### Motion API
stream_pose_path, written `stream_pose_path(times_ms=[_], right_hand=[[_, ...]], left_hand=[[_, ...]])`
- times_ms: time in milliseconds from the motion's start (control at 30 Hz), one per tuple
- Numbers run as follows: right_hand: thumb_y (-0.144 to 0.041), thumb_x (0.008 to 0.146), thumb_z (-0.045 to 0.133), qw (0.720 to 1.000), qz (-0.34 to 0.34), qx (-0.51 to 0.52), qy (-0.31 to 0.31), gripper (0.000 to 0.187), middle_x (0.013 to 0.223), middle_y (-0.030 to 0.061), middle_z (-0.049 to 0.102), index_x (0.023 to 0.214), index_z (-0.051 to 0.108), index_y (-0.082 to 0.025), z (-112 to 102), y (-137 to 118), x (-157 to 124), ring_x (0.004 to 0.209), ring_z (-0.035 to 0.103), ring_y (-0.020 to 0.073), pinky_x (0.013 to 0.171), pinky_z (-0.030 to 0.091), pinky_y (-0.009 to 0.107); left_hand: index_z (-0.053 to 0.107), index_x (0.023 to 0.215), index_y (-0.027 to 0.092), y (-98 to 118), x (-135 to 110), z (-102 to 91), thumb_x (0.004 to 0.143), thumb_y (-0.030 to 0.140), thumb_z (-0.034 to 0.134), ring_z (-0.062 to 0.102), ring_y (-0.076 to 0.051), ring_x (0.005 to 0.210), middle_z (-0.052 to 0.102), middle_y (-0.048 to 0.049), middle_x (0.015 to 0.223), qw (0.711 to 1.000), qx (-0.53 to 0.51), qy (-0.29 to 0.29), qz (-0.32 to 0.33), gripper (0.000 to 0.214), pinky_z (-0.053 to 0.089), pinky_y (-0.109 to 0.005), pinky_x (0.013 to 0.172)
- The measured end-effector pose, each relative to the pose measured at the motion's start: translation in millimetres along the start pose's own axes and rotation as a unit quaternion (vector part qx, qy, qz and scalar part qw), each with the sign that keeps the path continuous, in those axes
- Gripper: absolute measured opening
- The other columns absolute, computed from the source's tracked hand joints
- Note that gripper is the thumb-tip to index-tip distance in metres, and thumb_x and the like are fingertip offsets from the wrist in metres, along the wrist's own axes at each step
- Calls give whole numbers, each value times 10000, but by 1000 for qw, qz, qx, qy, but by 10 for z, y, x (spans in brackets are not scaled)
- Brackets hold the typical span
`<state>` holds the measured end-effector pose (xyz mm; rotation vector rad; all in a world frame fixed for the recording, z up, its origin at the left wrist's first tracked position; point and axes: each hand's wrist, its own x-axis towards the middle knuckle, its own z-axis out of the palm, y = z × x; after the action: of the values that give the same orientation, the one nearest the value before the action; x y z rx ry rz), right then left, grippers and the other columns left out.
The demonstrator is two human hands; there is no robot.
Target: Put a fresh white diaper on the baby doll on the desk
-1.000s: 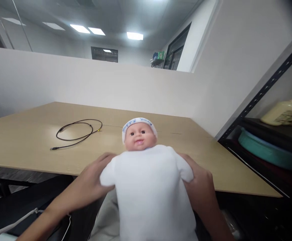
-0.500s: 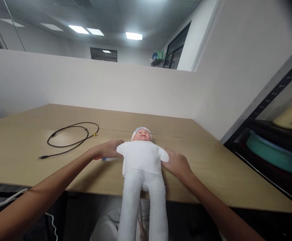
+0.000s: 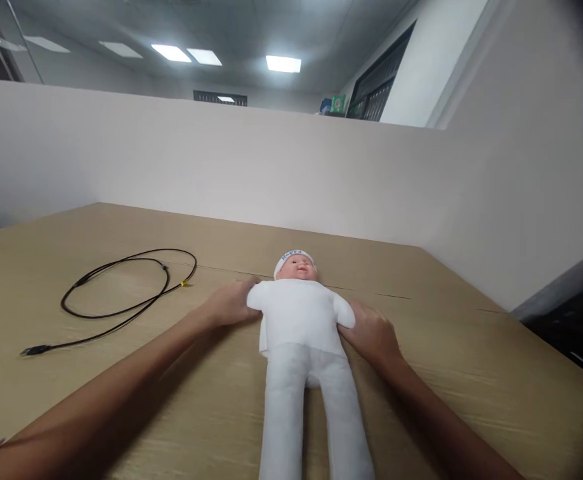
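Note:
A white soft-bodied baby doll [image 3: 301,317] lies face up on the wooden table [image 3: 181,420], its head away from me and its legs running toward the bottom edge of the view. Blue lettering shows on its white cap [image 3: 293,255]. My left hand [image 3: 234,303] is closed at the doll's arm on the left side, fingertips partly hidden behind it. On the other side, my right hand [image 3: 371,330] grips the opposite arm, with its fingers tucked underneath.
A thin black cable [image 3: 116,313] lies in loose loops at the left of the table. Behind the table runs a low white partition [image 3: 221,160]. At the far right is a dark shelf edge [image 3: 581,313].
The view has shifted forward over the table, whose front edge has left the frame. The doll's legs now appear above the tabletop. Both hands stay on its arms.

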<state>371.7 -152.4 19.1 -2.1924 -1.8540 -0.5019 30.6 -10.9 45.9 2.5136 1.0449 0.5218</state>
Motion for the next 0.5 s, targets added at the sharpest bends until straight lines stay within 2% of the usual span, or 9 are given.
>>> stream_pose_path(times_ms=[100,233,333,500], right_hand=[[-389,990,644,1000,-3,3,8,206,1023,95,840,1060,733,-217,117,47,263,897,752,295,728,385,344],[-427,980,642,1000,6,3,13,231,938,111,818,1007,704,-206,265,91,584,823,732,297,701,364,348],[-445,986,631,1000,2,14,12,251,941,113,812,1016,694,-204,363,121,794,821,725,294,696,359,347],[-415,967,644,999,-11,43,6,226,976,115,807,1036,684,-204,491,178,1069,875,727,300,717,383,342]], left_hand=[[634,1362,250,-83,211,138,907,388,708,785,-357,1058,827,-101,1192,997,51,60,-19,481,542,-403,847],[637,1343,209,-250,439,303,963,335,662,740,-382,1134,796,-151,1248,986,104,122,-36,401,511,-472,982],[653,1320,207,-401,603,331,985,388,664,721,-381,1143,787,-155,1253,982,132,133,-29,382,495,-470,988],[664,1260,186,-619,890,297,971,472,676,732,-386,1051,799,-161,1144,979,158,128,-27,406,489,-467,931]])
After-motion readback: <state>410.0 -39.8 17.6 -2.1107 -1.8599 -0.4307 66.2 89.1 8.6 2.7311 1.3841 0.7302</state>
